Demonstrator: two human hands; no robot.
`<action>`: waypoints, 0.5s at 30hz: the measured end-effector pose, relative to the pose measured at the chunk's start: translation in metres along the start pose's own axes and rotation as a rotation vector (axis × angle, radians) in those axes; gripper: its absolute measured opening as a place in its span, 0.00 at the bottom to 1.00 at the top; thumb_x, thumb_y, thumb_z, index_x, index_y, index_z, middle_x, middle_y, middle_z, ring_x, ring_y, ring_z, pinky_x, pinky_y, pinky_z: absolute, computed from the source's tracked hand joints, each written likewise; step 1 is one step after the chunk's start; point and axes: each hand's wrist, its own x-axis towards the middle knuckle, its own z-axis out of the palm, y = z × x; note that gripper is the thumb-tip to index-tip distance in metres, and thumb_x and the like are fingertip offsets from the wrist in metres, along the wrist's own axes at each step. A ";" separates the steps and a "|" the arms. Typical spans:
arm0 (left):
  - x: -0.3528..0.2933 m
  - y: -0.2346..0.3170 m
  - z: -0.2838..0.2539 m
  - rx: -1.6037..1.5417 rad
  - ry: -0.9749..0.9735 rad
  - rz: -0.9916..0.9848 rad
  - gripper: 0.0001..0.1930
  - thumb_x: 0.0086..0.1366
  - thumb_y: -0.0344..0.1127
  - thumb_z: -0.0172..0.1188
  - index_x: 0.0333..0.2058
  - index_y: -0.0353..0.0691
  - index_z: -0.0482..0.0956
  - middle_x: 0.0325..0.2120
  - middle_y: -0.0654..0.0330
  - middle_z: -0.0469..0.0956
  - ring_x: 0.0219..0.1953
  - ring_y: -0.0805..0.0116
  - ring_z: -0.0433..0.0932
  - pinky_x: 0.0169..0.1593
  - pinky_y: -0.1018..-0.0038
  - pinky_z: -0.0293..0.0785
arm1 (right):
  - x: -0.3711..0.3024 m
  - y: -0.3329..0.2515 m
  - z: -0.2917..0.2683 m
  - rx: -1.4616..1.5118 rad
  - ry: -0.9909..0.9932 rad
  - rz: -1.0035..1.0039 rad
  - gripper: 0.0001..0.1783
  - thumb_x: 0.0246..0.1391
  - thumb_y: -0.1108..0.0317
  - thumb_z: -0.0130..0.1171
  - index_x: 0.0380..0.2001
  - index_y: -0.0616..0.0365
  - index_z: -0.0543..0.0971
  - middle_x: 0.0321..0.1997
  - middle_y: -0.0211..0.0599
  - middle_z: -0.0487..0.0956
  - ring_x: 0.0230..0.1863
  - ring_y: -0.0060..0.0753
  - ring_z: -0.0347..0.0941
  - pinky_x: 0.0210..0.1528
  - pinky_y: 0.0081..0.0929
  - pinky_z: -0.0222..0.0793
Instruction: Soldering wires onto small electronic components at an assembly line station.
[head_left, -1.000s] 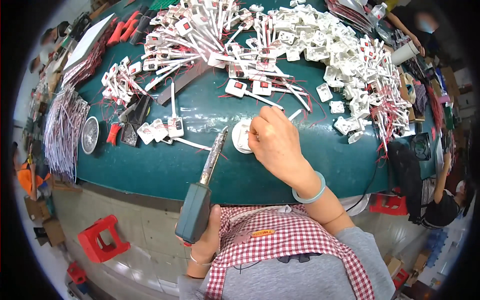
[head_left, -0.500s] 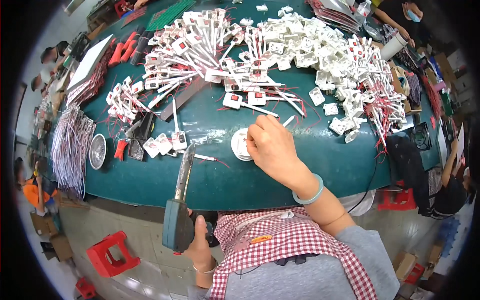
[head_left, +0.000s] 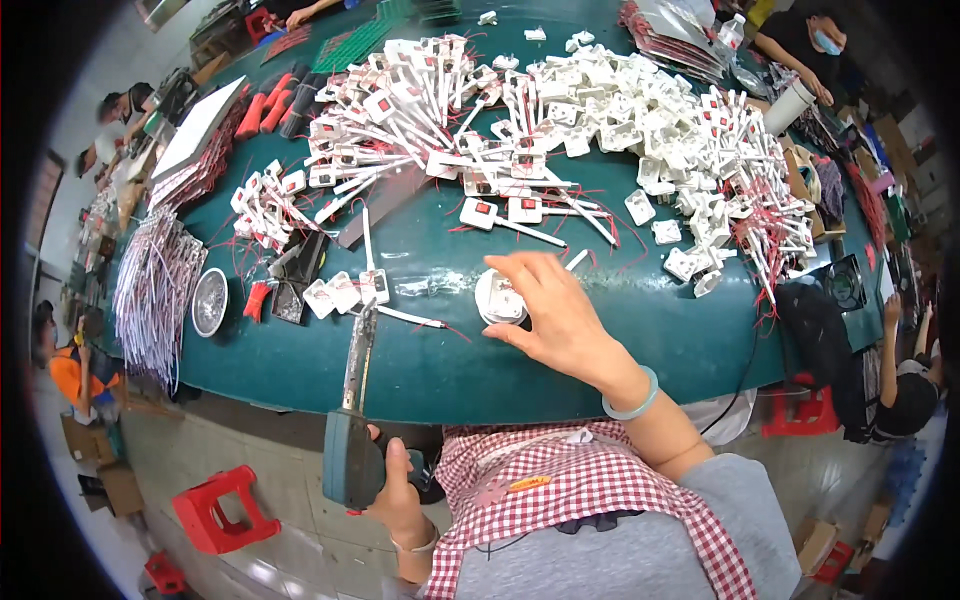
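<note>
My left hand (head_left: pixel 399 505) is wrapped round the grip of a dark teal pistol-shaped hand tool (head_left: pixel 352 455). Its long, narrow metal nose points away from me over the table edge. With thumb and fingers spread, my right hand (head_left: pixel 562 315) hovers over the right side of a round white base (head_left: pixel 497 303), which carries a small white part. Whether the fingertips touch it is hard to tell. A few white square housings (head_left: pixel 343 291) and a white cable with red wire ends (head_left: pixel 408 317) lie near the tool's tip.
Across the green table (head_left: pixel 440 370) spread a pile of white switch boxes on cables (head_left: pixel 395 120), loose white housings (head_left: pixel 640 110) and a wired bundle (head_left: pixel 750 190). A metal bowl (head_left: pixel 209 303) stands left beside bundled cables (head_left: pixel 155 295). Red stools (head_left: pixel 228 510) stand on the floor; other people work around.
My right hand has gone from pinched fingers over the round base to spread fingers, shifting slightly right and down. My left hand still holds the tool in about the same place.
</note>
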 end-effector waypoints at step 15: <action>0.025 -0.002 -0.002 -0.070 0.235 0.095 0.15 0.61 0.18 0.61 0.48 0.27 0.75 0.42 0.52 0.80 0.22 0.76 0.67 0.23 0.81 0.62 | 0.083 -0.035 0.033 0.051 0.157 -0.355 0.31 0.41 0.71 0.71 0.52 0.57 0.74 0.55 0.45 0.73 0.57 0.50 0.70 0.57 0.41 0.71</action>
